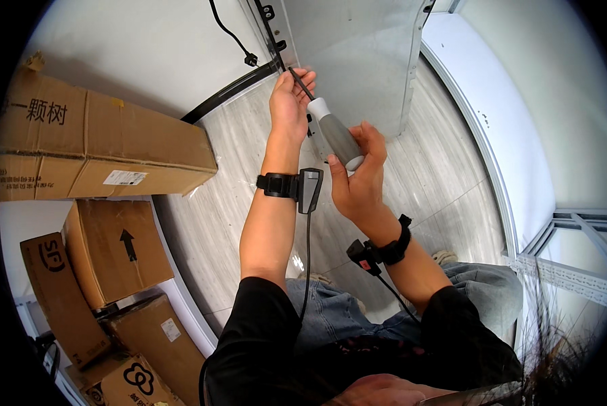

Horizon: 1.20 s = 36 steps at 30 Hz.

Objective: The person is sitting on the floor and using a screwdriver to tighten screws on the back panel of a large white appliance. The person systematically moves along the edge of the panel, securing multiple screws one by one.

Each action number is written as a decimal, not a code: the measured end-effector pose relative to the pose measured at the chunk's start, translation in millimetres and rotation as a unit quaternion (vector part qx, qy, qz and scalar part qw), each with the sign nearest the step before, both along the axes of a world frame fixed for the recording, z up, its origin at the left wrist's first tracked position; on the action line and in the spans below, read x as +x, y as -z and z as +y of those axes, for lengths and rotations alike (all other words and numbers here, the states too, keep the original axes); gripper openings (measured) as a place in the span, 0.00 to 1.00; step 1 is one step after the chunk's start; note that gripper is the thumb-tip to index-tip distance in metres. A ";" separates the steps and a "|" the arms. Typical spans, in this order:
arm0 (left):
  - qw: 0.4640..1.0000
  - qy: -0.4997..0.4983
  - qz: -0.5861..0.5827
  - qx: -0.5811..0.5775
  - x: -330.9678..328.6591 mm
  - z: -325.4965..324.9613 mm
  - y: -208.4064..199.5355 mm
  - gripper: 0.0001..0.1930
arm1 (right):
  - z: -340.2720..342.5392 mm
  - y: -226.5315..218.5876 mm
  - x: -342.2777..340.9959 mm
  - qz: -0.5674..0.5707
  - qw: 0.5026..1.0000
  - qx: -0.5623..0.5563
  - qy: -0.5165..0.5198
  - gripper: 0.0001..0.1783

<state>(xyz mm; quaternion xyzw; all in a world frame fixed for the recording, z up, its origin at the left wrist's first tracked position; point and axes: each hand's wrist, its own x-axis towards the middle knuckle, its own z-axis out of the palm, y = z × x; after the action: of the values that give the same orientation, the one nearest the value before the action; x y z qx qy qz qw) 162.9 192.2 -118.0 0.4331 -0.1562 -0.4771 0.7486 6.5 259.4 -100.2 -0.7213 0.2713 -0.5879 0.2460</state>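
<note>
A screwdriver with a thick grey handle, pale collar and dark shaft slants up and left before me. My right hand is closed round the butt end of its handle, thumb on the near side. Farther forward, my left hand is turned palm up, its fingers curled about the shaft near the tip. That tip meets the left edge of a large grey metal panel, whose flange has holes and dark fittings. Exactly what the tip touches is too small to make out.
A black cable with a plug hangs beside the panel against the white wall. On the left lie a long cardboard box and several smaller cartons. A white metal frame stands at right. Wrist devices trail cables toward me.
</note>
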 end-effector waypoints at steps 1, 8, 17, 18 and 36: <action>1.000 0.002 0.003 0.002 0.0 0.5 0.1 0.15 | 2.3 -1.3 -1.9 0.019 0.998 0.065 -0.003 0.31; 1.000 -0.006 -0.007 0.003 -2.3 1.1 -5.0 0.16 | -4.9 -6.3 -5.6 0.052 0.997 -0.019 0.047 0.29; 1.000 -0.001 -0.003 0.012 -2.4 2.9 -8.8 0.15 | 0.9 -11.5 -9.5 0.074 0.996 0.055 0.017 0.32; 1.000 -0.002 -0.003 0.013 -2.3 2.2 -7.3 0.15 | -0.4 -8.6 -8.1 0.063 0.997 -0.027 0.037 0.32; 1.000 -0.010 -0.003 0.008 -3.2 3.2 -7.7 0.16 | 4.7 -25.3 -10.3 0.047 0.974 0.221 -0.029 0.24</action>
<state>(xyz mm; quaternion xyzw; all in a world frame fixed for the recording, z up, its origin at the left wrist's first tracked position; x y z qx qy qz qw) 159.7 195.4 -110.2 0.4423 -0.1499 -0.4692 0.7495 -3.8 264.0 -75.0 -0.6837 0.3846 -0.4714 0.4030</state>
